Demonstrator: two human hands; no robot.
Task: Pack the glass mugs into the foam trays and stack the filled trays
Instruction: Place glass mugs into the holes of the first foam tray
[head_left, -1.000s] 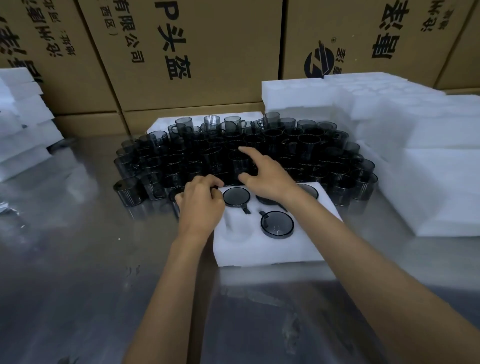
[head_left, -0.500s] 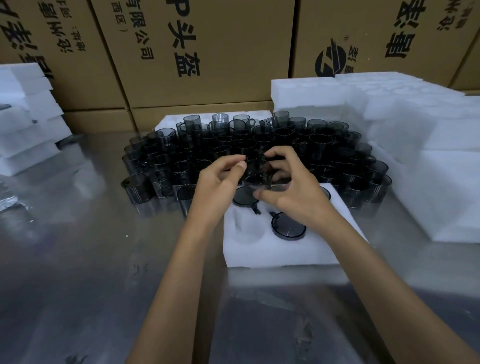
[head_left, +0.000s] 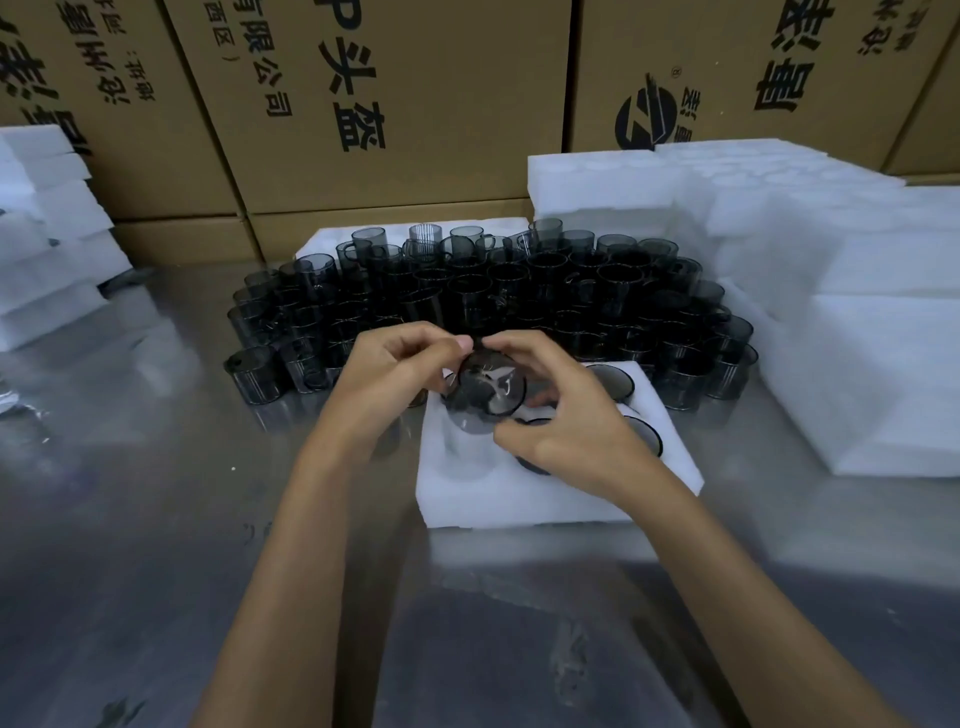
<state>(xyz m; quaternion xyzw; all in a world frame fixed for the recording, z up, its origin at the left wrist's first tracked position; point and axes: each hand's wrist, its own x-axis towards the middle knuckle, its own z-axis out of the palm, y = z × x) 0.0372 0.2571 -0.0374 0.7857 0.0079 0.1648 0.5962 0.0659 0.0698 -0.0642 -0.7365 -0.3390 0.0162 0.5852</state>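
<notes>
A smoky grey glass mug (head_left: 485, 387) hangs tilted just above the white foam tray (head_left: 498, 493), its mouth turned toward me. My left hand (head_left: 387, 382) pinches its rim from the left and my right hand (head_left: 561, 415) grips it from the right and below. The tray lies on the metal table in front of me, with two or three mugs (head_left: 615, 382) seated in its pockets, partly hidden by my right hand. A dense crowd of several loose mugs (head_left: 519, 296) stands right behind the tray.
Tall piles of white foam trays (head_left: 857, 322) fill the right side, and a smaller pile (head_left: 47, 244) stands at the left. Cardboard boxes (head_left: 395, 104) form a wall at the back. The shiny metal table (head_left: 156, 519) stretches to the left and toward me.
Both hands lifted one mug out of the crowd and brought it back toward me over the tray, tilting its mouth up. The camera view shifted slightly closer.
</notes>
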